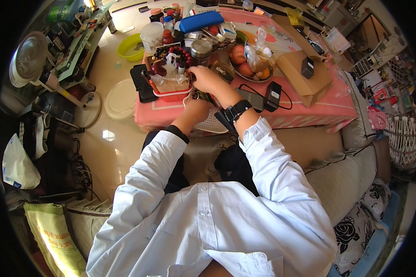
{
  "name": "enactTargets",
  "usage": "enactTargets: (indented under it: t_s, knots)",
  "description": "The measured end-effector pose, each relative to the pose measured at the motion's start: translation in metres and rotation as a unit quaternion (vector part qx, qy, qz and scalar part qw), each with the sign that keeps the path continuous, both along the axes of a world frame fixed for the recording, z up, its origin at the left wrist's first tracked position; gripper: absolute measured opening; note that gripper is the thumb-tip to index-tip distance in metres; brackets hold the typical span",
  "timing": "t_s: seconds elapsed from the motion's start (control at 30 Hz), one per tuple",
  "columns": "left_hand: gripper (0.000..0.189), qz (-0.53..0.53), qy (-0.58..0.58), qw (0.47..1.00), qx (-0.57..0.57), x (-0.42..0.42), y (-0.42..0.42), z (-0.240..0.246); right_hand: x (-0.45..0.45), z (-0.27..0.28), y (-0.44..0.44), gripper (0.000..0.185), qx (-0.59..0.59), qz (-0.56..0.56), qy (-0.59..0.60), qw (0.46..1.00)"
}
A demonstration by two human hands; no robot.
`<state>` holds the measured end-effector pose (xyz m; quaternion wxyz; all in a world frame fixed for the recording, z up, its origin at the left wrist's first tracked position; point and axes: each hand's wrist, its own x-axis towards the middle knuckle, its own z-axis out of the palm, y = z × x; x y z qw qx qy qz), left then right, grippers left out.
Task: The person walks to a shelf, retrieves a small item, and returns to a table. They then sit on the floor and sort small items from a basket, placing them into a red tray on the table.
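My right hand reaches to the right side of a red plastic basket near the table's front left. Its fingertips are at a dark thing there, too small to make out. My left hand is just below, knuckles up, over the right end of a white perforated basket or tray; its fingers are hidden. The red basket holds a brown packet in clear plastic. Red beads and small bottles lie behind it. A metal-lidded jar stands behind my right hand.
A pink cloth covers the table. A fruit bowl, an open cardboard box, a black charger with a cable and a grey power bank are to the right. A blue pouch lies behind; a black tray is left.
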<state>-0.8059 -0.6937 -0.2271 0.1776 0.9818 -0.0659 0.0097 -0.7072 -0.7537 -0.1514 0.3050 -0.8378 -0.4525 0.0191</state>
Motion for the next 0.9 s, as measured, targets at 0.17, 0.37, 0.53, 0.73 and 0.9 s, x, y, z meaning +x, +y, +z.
enactTargets:
  t_s: [0.17,0.37,0.53,0.73,0.9]
  knots:
    - [0.028,-0.001,-0.022,0.999,0.025,0.004,-0.002,-0.002,-0.003,-0.011,-0.002,0.042,0.044,0.033,0.003,0.999]
    - [0.029,0.011,-0.032,0.999,0.015,0.0,-0.002,0.001,-0.008,-0.014,-0.002,0.039,0.069,0.045,-0.004,0.997]
    - [0.029,0.006,0.013,0.998,0.059,0.001,-0.005,0.006,-0.005,-0.013,0.0,0.031,0.061,0.058,-0.014,0.996]
    - [0.029,0.0,0.022,0.998,0.053,-0.001,-0.004,0.009,-0.001,-0.007,0.004,0.026,0.015,0.09,-0.09,0.992]
    - [0.028,0.016,0.027,0.999,0.022,-0.005,-0.004,0.01,0.013,0.002,0.002,0.025,0.047,0.117,-0.038,0.991]
